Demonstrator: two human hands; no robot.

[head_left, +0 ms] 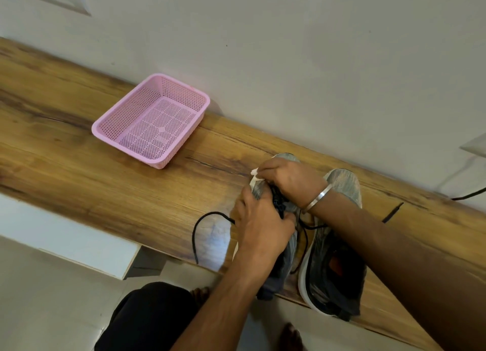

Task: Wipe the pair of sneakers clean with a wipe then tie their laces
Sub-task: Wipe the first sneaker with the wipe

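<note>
Grey sneakers sit side by side on the wood surface [79, 129]. My left hand [259, 220] grips the left sneaker [289, 208] at its laces [277, 200]; right hand [292, 182], fingers curled, pinches the wipe [254, 171] on its toe. I'd brace firmly, wipe short strokes along the sole.

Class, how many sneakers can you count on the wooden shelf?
2: the left sneaker lies under both hands; the right sneaker lies beside it, untouched. None seems hidden.
</note>
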